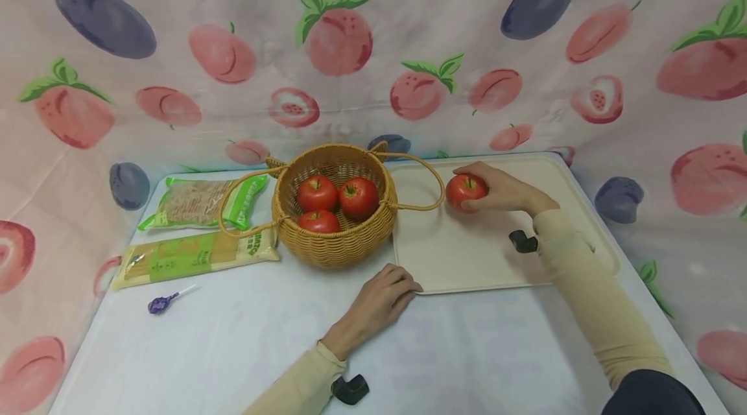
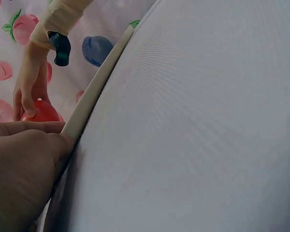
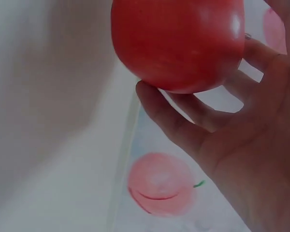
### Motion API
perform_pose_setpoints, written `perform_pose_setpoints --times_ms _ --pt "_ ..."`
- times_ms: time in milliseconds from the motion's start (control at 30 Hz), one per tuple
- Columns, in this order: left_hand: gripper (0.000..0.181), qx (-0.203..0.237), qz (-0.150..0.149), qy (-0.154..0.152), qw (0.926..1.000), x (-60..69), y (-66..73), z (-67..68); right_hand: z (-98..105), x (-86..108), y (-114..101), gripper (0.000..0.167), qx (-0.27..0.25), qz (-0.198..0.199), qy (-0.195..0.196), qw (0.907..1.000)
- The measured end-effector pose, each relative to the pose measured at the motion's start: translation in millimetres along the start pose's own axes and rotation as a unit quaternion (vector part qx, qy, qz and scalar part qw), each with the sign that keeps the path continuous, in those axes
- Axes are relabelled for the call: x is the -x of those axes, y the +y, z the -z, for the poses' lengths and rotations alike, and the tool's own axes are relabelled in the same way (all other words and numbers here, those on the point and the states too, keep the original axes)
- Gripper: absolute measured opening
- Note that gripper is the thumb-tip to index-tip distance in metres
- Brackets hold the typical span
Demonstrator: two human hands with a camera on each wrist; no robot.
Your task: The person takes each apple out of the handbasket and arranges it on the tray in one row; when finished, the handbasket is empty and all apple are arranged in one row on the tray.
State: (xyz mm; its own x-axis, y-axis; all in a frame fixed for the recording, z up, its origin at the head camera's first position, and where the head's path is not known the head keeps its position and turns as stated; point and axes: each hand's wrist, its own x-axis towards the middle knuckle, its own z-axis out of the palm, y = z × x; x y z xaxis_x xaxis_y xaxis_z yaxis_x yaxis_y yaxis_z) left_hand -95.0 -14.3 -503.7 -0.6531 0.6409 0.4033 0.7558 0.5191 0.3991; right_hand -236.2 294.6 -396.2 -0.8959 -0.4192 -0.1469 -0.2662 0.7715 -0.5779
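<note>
My right hand (image 1: 502,189) holds a red apple (image 1: 465,192) over the left part of a cream tray (image 1: 467,259). In the right wrist view, its fingers curl round the side of the apple (image 3: 179,43). My left hand (image 1: 382,298) grips the tray's near left corner; the left wrist view shows its fingertips on the tray rim (image 2: 89,99). Left of the tray stands a wicker basket (image 1: 335,249) with three red apples (image 1: 358,199) inside. Its two looped handles lie out to the sides, the right handle (image 1: 428,207) reaching over the tray.
Left of the basket lie a green-edged clear food packet (image 1: 195,203) and a long yellow-green packet of noodles (image 1: 192,258). A purple-wrapped lollipop (image 1: 163,303) lies nearer on the white table (image 1: 251,337). A fruit-print cloth (image 1: 350,104) hangs behind.
</note>
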Motion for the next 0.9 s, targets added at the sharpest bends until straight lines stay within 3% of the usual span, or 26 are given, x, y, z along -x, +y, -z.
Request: perform_pose_setpoints --times_ms 500,900 --pt "0.014 0.004 0.008 -0.004 1.0000 -0.1 1.1 1.1 -12.9 0.2 10.0 0.072 0.015 -0.001 -0.010 0.9998" --pt "0.014 0.008 0.003 0.005 1.0000 0.2 1.0 2.3 -20.7 0.6 13.6 0.077 -0.017 -0.025 -0.021 0.9993"
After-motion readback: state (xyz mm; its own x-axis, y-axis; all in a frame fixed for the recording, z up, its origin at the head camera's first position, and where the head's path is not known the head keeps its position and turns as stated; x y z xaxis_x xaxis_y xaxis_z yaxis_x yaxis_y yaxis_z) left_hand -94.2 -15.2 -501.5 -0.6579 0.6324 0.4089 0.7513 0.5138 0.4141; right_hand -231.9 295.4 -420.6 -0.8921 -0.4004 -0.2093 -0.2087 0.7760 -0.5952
